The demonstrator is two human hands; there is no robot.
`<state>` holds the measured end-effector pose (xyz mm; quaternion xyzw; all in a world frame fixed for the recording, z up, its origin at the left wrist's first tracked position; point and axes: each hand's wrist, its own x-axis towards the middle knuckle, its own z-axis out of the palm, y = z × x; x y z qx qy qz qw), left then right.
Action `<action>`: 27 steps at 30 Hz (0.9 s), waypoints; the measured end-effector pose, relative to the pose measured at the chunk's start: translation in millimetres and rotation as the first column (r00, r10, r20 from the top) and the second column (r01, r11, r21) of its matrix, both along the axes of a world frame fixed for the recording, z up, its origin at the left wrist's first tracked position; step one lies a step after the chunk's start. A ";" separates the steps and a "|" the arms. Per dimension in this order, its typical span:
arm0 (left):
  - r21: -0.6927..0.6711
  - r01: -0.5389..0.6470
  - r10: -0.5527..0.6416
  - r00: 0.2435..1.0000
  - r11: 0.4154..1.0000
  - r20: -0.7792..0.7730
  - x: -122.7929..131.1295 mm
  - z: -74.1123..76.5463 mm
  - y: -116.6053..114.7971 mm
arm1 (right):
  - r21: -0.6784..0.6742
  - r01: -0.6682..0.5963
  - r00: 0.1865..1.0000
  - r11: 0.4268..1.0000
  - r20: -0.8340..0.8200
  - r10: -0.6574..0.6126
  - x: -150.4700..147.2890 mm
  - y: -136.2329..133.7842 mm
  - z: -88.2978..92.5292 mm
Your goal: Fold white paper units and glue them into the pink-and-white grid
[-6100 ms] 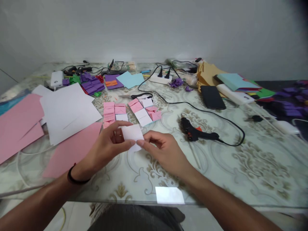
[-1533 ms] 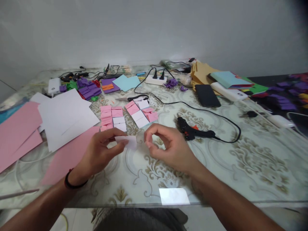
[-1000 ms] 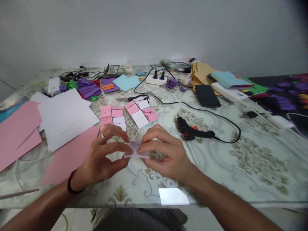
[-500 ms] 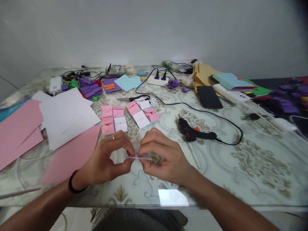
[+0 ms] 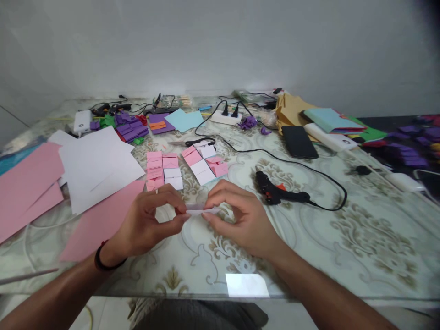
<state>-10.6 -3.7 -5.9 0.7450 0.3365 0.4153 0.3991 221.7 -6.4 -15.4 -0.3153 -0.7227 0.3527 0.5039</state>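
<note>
A small folded white paper piece [image 5: 201,211] is held edge-on just above the table, between both hands. My left hand [image 5: 151,220] pinches its left end with thumb and fingers; a ring shows on one finger and a dark band circles the wrist. My right hand [image 5: 237,217] pinches its right end, fingers curled over it. Just beyond the hands lie several folded pink and white paper squares [image 5: 164,167] in a block, and a second block [image 5: 206,162] to their right.
A black glue gun [image 5: 278,192] with its cable lies right of my hands. Pink sheets [image 5: 99,220] and white sheets [image 5: 99,160] cover the left. Scissors [image 5: 195,141], a power strip [image 5: 227,117], a phone [image 5: 298,141], purple paper bits [image 5: 130,127] and coloured paper stacks [image 5: 330,120] sit further back.
The white paper, earlier held flat and open in the left hand, is now folded narrow and pinched by both hands. The hands came together, dropped, then lifted slightly.
</note>
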 end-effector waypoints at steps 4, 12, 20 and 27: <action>0.023 -0.071 0.071 0.997 0.997 0.002 -1.5 1.1 -0.2 | 0.006 0.024 0.999 1.000 -0.038 -0.024 3.9 3.7 -1.8; -0.308 0.027 0.023 0.987 0.951 0.156 3.8 1.8 -4.1 | -0.024 0.142 0.990 0.990 0.014 -0.141 5.3 5.0 -5.6; -0.313 -0.094 0.174 0.956 0.945 0.237 5.5 2.7 1.5 | -0.044 0.089 0.995 0.995 0.045 -0.087 5.8 0.1 0.9; -0.324 -0.103 0.186 0.953 0.940 0.238 9.7 -7.9 0.3 | -0.501 -0.077 0.988 0.862 -0.157 -0.003 -1.1 5.8 -0.2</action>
